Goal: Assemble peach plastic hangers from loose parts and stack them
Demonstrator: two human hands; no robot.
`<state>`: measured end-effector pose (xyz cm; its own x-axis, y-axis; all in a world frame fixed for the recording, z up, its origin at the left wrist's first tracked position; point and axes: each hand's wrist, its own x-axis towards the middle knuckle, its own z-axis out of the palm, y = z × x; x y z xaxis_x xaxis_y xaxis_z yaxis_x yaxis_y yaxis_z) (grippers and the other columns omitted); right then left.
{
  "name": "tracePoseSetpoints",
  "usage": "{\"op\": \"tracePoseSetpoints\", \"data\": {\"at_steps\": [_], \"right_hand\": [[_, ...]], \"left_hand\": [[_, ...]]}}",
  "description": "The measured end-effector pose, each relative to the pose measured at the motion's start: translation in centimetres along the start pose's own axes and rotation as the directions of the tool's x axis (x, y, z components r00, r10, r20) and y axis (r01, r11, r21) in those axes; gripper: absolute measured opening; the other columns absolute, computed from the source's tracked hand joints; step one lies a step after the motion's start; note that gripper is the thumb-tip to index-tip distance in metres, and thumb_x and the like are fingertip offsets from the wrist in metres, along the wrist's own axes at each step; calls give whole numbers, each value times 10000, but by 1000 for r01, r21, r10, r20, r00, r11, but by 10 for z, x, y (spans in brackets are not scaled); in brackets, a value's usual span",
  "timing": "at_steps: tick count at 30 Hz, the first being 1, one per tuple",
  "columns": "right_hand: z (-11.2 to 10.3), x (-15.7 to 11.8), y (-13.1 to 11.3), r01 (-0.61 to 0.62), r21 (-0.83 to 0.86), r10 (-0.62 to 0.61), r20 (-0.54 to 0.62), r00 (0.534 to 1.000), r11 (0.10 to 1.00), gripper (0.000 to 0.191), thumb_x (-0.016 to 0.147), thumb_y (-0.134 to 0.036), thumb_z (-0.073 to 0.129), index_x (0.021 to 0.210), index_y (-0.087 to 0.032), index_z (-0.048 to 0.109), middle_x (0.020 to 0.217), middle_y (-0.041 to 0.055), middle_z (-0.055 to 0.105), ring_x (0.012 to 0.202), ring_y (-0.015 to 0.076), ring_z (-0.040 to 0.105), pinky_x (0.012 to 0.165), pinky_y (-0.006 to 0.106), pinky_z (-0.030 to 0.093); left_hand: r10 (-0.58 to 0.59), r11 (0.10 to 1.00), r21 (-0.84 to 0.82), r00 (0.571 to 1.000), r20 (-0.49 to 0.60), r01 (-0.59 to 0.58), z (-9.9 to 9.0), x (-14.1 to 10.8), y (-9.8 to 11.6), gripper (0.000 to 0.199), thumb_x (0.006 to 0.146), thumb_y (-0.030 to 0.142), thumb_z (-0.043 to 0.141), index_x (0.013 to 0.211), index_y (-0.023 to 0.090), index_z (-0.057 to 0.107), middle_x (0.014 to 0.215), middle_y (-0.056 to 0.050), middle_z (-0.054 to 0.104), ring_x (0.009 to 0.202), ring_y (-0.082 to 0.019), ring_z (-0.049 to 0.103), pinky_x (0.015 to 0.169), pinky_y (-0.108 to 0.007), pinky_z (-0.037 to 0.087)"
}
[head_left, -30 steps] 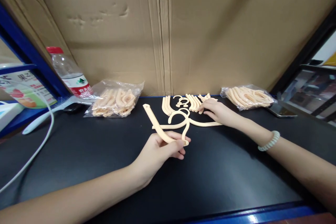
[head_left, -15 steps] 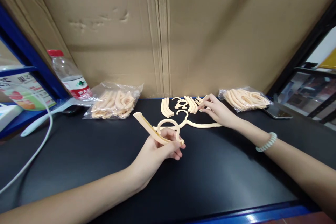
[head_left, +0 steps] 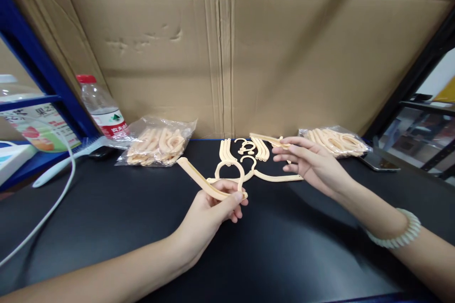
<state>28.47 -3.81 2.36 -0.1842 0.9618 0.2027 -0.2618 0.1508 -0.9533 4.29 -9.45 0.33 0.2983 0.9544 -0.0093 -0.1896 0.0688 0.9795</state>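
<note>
My left hand (head_left: 222, 203) is closed on a cream plastic hanger hook (head_left: 230, 164) together with a curved hanger arm (head_left: 201, 181) that slants up to the left. Between the fingertips of my right hand (head_left: 309, 161) is another hanger arm (head_left: 268, 140), raised off the table and pointing left. Behind my left hand lies an assembled hanger (head_left: 279, 178) with its hook upward. Farther back are loose hanger arms in a left group (head_left: 226, 150) and a right group (head_left: 262, 149), with loose hooks (head_left: 245, 146) between them.
Bags of hanger parts lie at the back left (head_left: 156, 142) and back right (head_left: 334, 141). A water bottle (head_left: 103, 109), a pale-handled brush (head_left: 67, 158) and a white cable (head_left: 67, 194) are at left. A phone (head_left: 380, 161) lies at right. A cardboard wall (head_left: 159, 66) stands behind.
My right hand has lifted a hanger arm from the pile at the back and come nearer. My left hand keeps its hold on the hook and arm. The view has tilted slightly upward.
</note>
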Motion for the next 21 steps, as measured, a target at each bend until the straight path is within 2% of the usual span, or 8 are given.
{"op": "tracePoseSetpoints", "data": {"at_steps": [5, 9, 14, 17, 19, 21], "right_hand": [[21, -12, 14, -171, 118, 164, 64, 984, 978, 233, 821, -360, 719, 935, -161, 680, 826, 62, 724, 720, 132, 684, 662, 226, 557], [28, -18, 24, -253, 127, 241, 107, 965, 959, 232, 769, -304, 775, 897, -172, 633, 859, 47, 715, 738, 118, 666, 671, 219, 549], [39, -26, 26, -292, 157, 266, 168, 949, 944, 318, 746, -290, 793, 950, -213, 563, 925, 35, 695, 828, 142, 647, 654, 228, 530], [45, -31, 27, -269, 124, 242, 196, 950, 955, 230, 799, -310, 742, 963, -204, 621, 1015, 46, 652, 960, 160, 604, 731, 250, 528], [48, -33, 29, -251, 99, 228, 200, 953, 963, 186, 801, -312, 740, 929, -202, 661, 981, 30, 626, 939, 146, 582, 748, 242, 516], [49, -34, 32, -242, 88, 221, 202, 954, 966, 176, 779, -301, 761, 902, -205, 679, 896, 9, 605, 835, 120, 571, 698, 218, 505]], "left_hand": [[19, 999, 35, 1000, 20, -19, -1, 2, -1, 217, 806, 318, 714, 832, 128, 613, 817, -31, 621, 633, -84, 527, 586, -203, 413], [6, 997, 70, 999, 37, -9, -2, 3, -1, 227, 795, 325, 722, 813, 125, 617, 798, -24, 597, 619, -82, 504, 574, -209, 398], [6, 998, 61, 999, 37, -9, -2, 4, -1, 221, 768, 324, 742, 835, 143, 634, 778, -10, 584, 633, -93, 503, 579, -212, 398], [2, 999, 55, 1000, 19, -3, -1, 4, -1, 210, 737, 307, 769, 814, 151, 652, 796, -8, 594, 637, -93, 512, 592, -214, 414], [7, 999, 45, 1000, 5, -7, -1, 4, -2, 219, 709, 303, 791, 802, 154, 660, 825, -15, 613, 640, -97, 523, 597, -221, 428], [15, 999, 43, 1000, 17, -16, -2, 5, -4, 220, 703, 301, 797, 801, 152, 667, 829, -24, 630, 657, -109, 543, 607, -229, 446]]}}
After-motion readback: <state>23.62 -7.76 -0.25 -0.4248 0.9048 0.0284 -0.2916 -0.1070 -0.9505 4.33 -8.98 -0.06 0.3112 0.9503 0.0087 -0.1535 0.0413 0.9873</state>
